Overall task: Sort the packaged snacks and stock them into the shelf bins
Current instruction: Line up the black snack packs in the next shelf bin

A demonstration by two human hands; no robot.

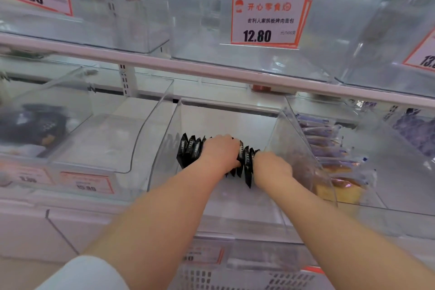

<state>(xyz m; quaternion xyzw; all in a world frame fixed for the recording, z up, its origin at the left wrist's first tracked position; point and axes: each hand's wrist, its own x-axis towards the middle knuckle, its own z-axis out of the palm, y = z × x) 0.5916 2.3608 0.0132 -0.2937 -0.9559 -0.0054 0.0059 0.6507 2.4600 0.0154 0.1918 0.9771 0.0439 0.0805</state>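
Observation:
Several black snack packets [191, 152] stand on edge in a row inside the clear middle shelf bin [162, 139]. My left hand [220, 152] reaches deep into the bin and its fingers curl over the top of the row. My right hand [270, 166] grips the right end of the same row, with packets [247, 167] pressed between the two hands. My fingertips are hidden behind the packets.
The right-hand bin [376, 148] holds purple-wrapped cakes [329, 146]. A bin at the left [70, 106] holds dark packets [35, 125]. Clear bins with price cards [267, 21] line the upper shelf [211, 70]. A white slotted basket [235, 278] sits below.

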